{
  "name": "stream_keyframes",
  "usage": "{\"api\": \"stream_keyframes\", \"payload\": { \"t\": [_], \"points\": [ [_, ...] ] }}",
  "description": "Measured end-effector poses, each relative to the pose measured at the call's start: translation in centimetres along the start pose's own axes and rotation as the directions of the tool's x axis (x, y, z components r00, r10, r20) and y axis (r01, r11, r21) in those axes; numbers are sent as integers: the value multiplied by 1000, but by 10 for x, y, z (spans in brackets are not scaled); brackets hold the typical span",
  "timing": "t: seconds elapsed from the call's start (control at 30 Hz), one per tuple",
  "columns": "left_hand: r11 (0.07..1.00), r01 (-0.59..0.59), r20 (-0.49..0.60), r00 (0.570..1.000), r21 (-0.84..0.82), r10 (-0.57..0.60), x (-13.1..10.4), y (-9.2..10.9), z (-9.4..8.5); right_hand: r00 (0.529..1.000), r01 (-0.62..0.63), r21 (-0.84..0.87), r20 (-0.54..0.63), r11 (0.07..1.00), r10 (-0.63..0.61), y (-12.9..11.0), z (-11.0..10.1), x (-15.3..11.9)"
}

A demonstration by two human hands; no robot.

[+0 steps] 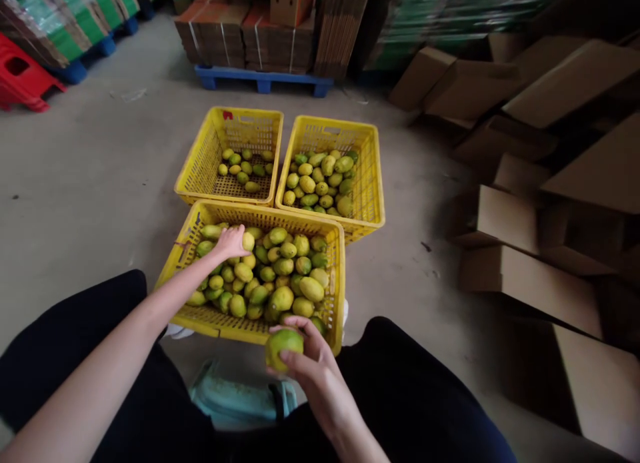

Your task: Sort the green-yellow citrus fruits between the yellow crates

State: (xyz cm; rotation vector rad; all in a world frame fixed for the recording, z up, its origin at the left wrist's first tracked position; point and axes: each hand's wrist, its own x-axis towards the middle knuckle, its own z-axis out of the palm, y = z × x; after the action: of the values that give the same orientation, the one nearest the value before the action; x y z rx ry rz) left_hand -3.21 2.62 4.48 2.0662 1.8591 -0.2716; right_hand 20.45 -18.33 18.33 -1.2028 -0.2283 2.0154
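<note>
Room: above far-left crate (256,131) | Obstacles: near crate's back rim (260,213); cardboard boxes (545,286), right

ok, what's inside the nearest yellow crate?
In the crate: piled green and yellow fruit, left hand on one. Most lower fruit and the crate's bottom can't be seen, covered by the top layer.

Grey floor (410,289) — yellow crates (367,183).

Dark trousers (410,389), near black with a navy cast on the right leg, covered both legs. The forearms (133,336) and fingers (306,328) were bare. Slivers of white, seemingly shoes (179,331), showed beside the yellow crate's (341,276) near corners.
</note>
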Motion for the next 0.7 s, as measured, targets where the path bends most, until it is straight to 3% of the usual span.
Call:
{"api": "stream_keyframes", "payload": {
  "t": [0.1,0.17,0.2,0.27,0.37,0.43,0.5,0.6,0.7],
  "points": [
    [994,-50,-32,998,-92,48,-14,2,-38,998,48,-53,-28,997,-49,-2,1,5],
    [927,-27,-59,998,-373,6,-24,10,-66,995,91,-67,-36,994,-93,-6,2,7],
    [822,-18,-50,999,-569,-13,-29,15,-80,992,116,-73,-31,991,-119,-10,3,8],
    [525,-19,-13,1000,-851,16,-45,27,-106,984,176,-82,-3,981,-177,-19,8,8],
    [121,-36,-11,979,-992,204,-77,40,-133,964,262,-67,63,963,-258,-39,21,3],
    [-93,-9,-35,958,-996,285,-102,45,-143,941,326,-45,108,944,-320,-56,34,-1],
    [-238,32,-42,952,-971,302,-123,49,-147,912,391,-33,149,920,-382,-71,48,-2],
    [-333,79,-9,967,-940,255,-145,51,-145,877,444,-15,211,896,-431,-87,66,3],
    [-362,103,36,982,-927,186,-154,50,-139,854,473,2,246,881,-459,-86,72,15]
  ]
}}
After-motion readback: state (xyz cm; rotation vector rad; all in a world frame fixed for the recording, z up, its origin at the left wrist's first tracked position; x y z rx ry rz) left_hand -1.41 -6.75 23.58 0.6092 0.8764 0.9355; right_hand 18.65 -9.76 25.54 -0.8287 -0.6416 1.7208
